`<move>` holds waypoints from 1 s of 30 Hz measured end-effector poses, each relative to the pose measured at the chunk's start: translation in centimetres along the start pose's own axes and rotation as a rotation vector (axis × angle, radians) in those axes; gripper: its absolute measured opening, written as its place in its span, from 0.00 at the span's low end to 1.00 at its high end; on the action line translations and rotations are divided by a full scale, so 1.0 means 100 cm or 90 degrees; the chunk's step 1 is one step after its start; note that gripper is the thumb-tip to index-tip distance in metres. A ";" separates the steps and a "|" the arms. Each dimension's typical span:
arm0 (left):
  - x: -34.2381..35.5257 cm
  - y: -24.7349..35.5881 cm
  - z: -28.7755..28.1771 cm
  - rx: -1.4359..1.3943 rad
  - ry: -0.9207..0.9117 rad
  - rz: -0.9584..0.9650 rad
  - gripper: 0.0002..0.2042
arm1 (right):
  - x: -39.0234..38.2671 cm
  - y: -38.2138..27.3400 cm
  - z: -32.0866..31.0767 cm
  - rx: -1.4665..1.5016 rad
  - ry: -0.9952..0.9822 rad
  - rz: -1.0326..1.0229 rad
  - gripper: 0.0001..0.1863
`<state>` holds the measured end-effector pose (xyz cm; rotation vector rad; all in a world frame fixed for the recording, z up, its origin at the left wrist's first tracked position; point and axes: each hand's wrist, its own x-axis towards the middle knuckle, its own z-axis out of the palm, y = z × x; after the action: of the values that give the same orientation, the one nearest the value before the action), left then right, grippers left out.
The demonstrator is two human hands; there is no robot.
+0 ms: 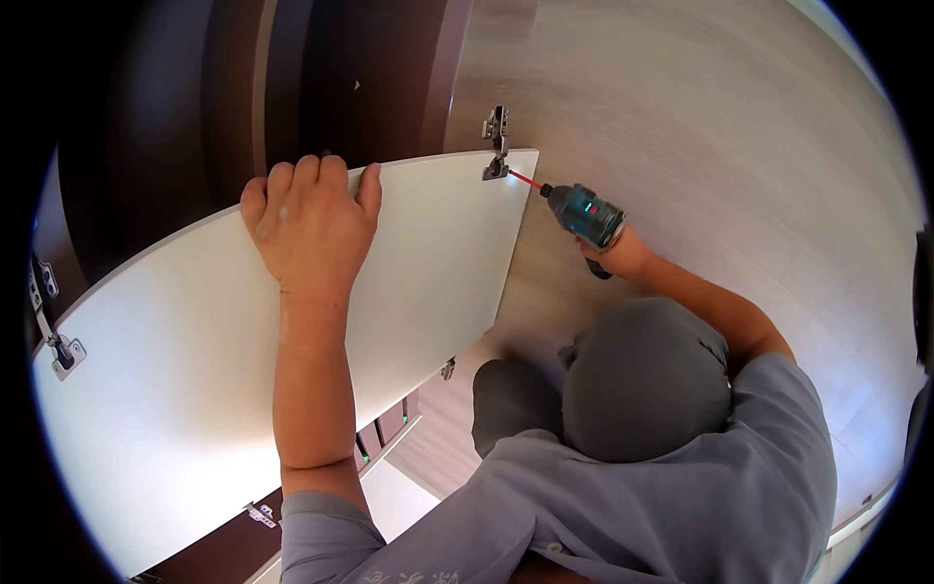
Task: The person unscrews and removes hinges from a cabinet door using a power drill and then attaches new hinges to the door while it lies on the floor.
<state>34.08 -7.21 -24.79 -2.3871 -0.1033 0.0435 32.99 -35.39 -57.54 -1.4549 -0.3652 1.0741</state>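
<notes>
Nearest, bent knees in grey trousers [642,380] just right of the white cabinet door [243,341]. On the door's upper edge, left hand [311,219] flat, fingers curled over the rim, gripping it. Farther, past the door's right corner, right hand [623,255] closed around a teal cordless drill [584,214], red bit [525,181] touching the metal hinge [496,146] at that corner, wood-grain floor [730,127] beyond.

A pale wood-grain floor [739,146] fills the right side. Dark brown cabinet panels [321,78] stand at the top left. Below the white panel, a dark drawer front [389,428] shows, near the person's grey trousers [642,380].
</notes>
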 end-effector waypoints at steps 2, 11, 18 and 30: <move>0.002 0.001 -0.001 0.003 0.009 0.000 0.16 | 0.006 0.012 -0.004 0.005 -0.030 -0.017 0.16; 0.001 0.004 0.001 0.000 0.024 -0.002 0.16 | 0.021 0.001 -0.013 0.146 -0.052 -0.021 0.22; -0.005 0.006 0.000 0.004 -0.008 0.007 0.16 | 0.012 -0.011 -0.021 0.183 -0.047 0.000 0.24; -0.303 0.133 0.093 -0.610 -0.177 0.103 0.21 | -0.120 -0.116 -0.021 -0.131 -0.206 -0.034 0.20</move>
<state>4.16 -13.19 -40.57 -3.3277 -0.0681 0.5042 32.57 -43.19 -42.67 -1.4412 -0.7594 1.2601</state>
